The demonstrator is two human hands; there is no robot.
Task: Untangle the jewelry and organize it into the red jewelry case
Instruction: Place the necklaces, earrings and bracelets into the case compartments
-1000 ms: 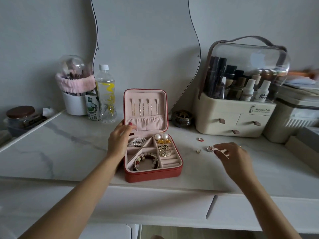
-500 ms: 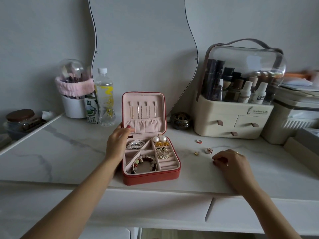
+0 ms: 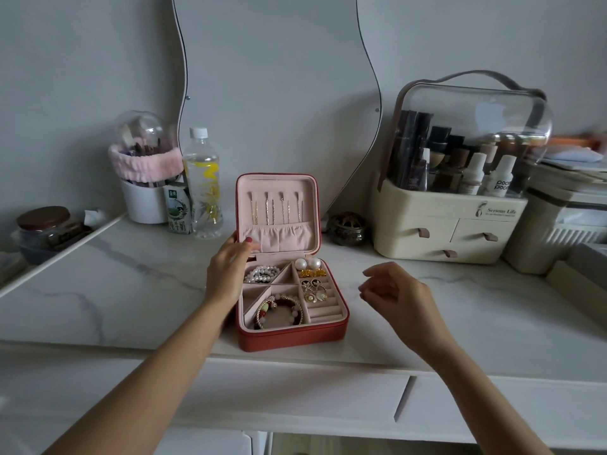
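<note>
Fingers of your left hand [image 3: 226, 274] rest relaxed against the open red jewelry case [image 3: 292, 336] near the marble counter's [image 3: 115, 290] front edge; your right hand [image 3: 399, 293] hovers loosely curled, empty, over bare counter beside it

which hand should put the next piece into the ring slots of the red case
Right, probably. The right hand hovers free beside the ring slots on the case's right side, fingers loosely curled; whether it holds anything is unclear. The left hand rests on the red case, steadying it.
</note>
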